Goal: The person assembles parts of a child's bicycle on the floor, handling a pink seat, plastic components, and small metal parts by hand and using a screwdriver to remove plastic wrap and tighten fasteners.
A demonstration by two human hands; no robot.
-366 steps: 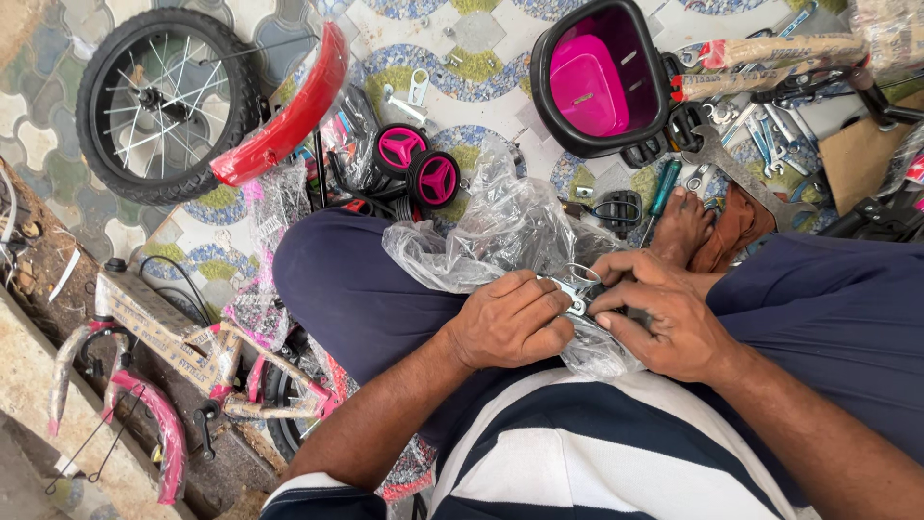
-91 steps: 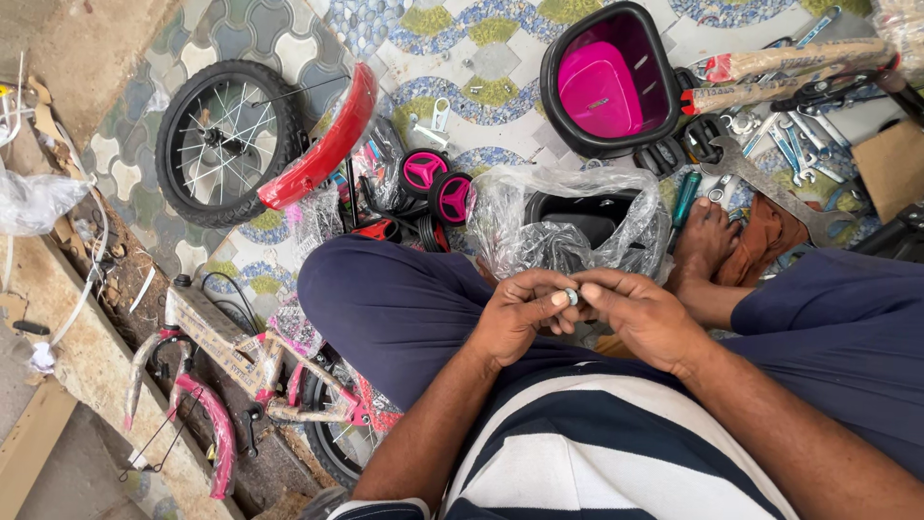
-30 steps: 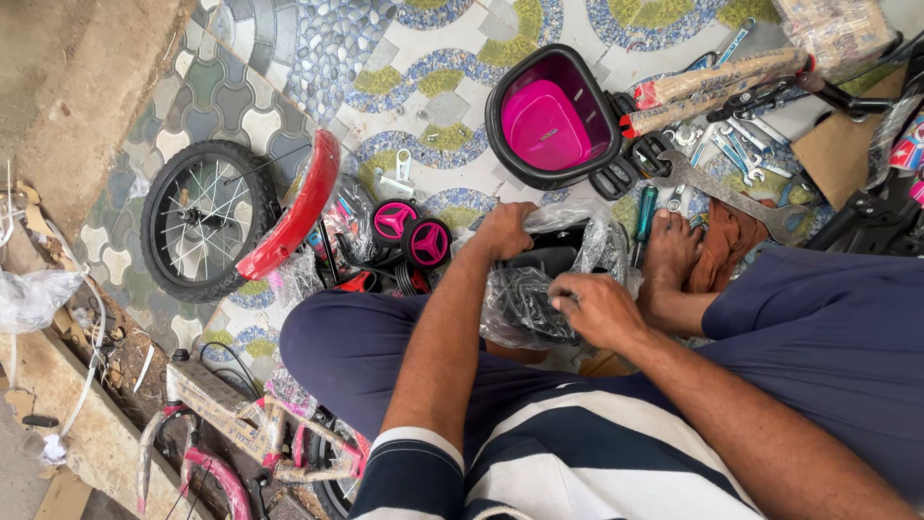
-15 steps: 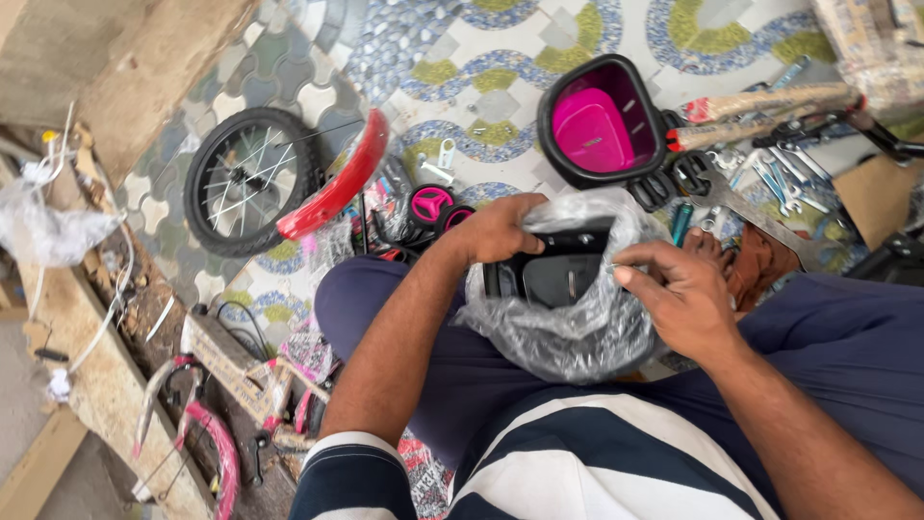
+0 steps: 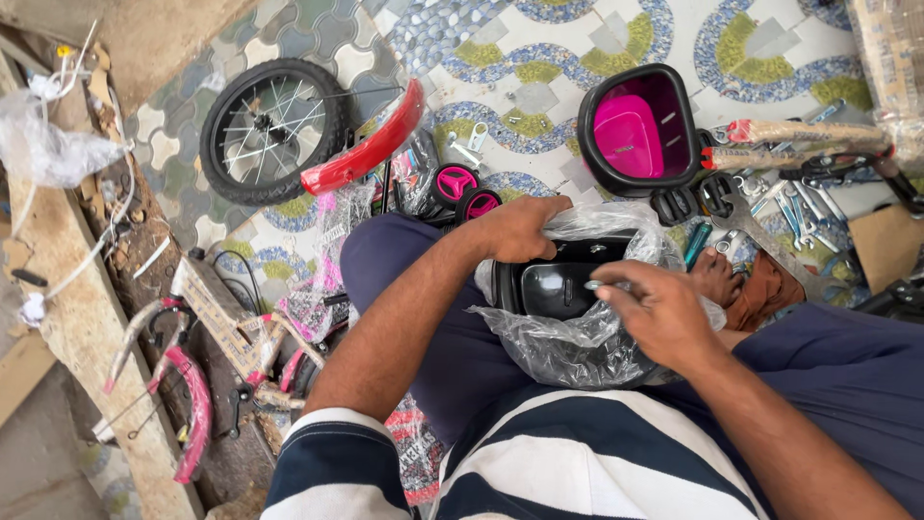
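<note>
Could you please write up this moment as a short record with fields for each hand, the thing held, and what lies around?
Left hand: grips the top edge of the clear plastic bag, holding it open on the lap.
Right hand: at the bag's mouth, fingertips on the black saddle inside.
Saddle: black, still partly wrapped in the bag.
Floor ahead: small spoked wheel, red mudguard, pink and black basket, two pink training wheels, spanners.
Left side: pink and white bicycle frame lying down.
</note>
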